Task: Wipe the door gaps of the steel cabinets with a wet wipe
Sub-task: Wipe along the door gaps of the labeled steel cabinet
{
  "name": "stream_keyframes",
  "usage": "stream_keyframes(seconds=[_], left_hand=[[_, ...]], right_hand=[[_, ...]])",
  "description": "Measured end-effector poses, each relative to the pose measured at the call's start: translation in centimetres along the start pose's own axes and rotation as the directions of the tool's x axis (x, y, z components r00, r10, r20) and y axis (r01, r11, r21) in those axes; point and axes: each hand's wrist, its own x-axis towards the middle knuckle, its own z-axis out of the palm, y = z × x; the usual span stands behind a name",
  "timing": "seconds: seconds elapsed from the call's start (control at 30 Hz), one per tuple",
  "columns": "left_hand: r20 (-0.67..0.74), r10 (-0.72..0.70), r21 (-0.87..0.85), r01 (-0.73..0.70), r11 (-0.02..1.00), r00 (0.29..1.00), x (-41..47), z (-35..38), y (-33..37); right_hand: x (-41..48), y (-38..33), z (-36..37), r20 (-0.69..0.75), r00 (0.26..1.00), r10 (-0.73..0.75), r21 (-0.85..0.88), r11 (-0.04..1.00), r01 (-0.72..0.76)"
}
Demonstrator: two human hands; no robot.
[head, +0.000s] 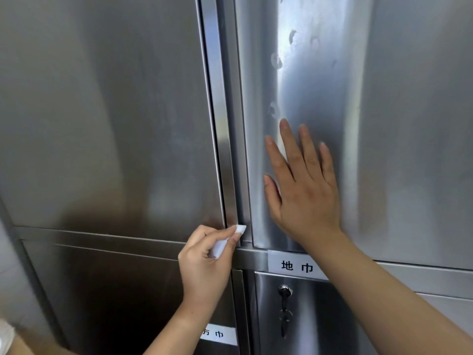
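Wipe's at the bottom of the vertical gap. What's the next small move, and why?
Probably draw the wet wipe upward along the vertical gap. The left hand pinches it with its tip at the gap's bottom end, and the right hand lies flat on the right door.

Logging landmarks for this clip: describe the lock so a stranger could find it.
Start at the upper right door, where the right hand lies flat. Just below it a white label bears two black characters; under that, on the lower right door, sits a round lock with a key in it. It is the only lock in view.
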Motion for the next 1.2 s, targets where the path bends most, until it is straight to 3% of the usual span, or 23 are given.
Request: stream_keyframes(seconds=[0.4, 0.87, 1.07, 1.2], left_hand=[[0.004, -0.069, -0.044, 0.069, 0.997, 0.998, -2.5, 0.2, -0.8], [0.076, 0.061, 0.056, -0.065, 0.996, 0.995, -4.5, 0.0, -2.9], [0.043, 0.032, 0.065, -0.035, 0.997, 0.999, -4.8, 0.1, -2.5], [-0.043, 0.013, 0.105, -0.009, 0.994, 0.999, -6.3, 0.6, -2.3]], right_hand=[[0.0, -0.1, 0.2, -0.015, 1.0, 0.011, 0.005, 1.0, -0.011], [-0.1, -0.1, 0.1, -0.014, 1.0, 0.0, -0.005, 1.0, 0.0], [-1.1, 0.2, -1.3, 0.022, 1.0, -0.019, 0.202, 0.979, 0.014], [-7.3, 0.2, -2.5, 0.123, 0.992, -0.042, 0.354, 0.935, -0.005]])
